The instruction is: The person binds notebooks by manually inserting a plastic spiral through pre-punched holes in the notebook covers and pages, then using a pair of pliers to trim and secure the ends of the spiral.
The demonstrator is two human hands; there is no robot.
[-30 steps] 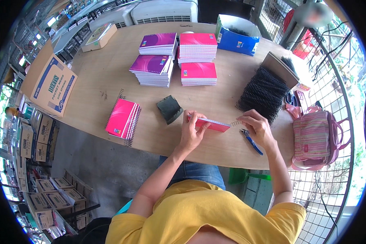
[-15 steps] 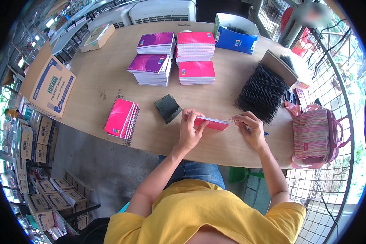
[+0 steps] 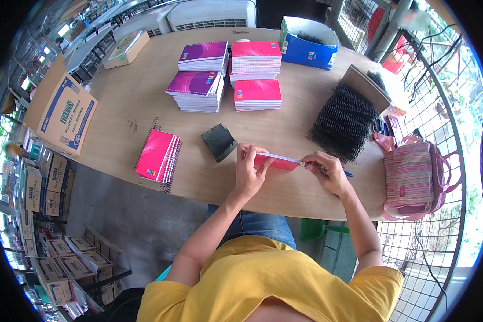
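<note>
Pinkish-red card is facing me: the cover of a thin notebook (image 3: pixel 280 163) that I am holding above the table (image 3: pixel 121 118), near its front edge and a little right of the middle. My left hand (image 3: pixel 250 172) is clamping the notebook's left part, thumb on the side near me, other fingers at the upper side and behind. My right hand (image 3: pixel 330 173) is pinching a small wire spring (image 3: pixel 303 163), thumb and fingertips together on it, at the notebook's right end.

The step in hand seems to be feeding the spring into that end. Whether the wire is already catching there, I cannot tell; it is showing too small. The next move, as I am judging it, is calling for a still left hand, the spring in line with the long upper side, and a light, even turn from my right fingertips.

The notebook is standing on its long side in the air, pale page edges facing up, its right end dipping slightly. It is looking flat, with no bend showing.

A blue-handled tool (image 3: pixel 349 174) is lying partly hidden by my right hand. Toward the surface's right edge, black springs (image 3: pixel 342 121) are lying heaped; by the front edge, well to the left, pink notebooks (image 3: pixel 156 154) with springs are resting together.
</note>
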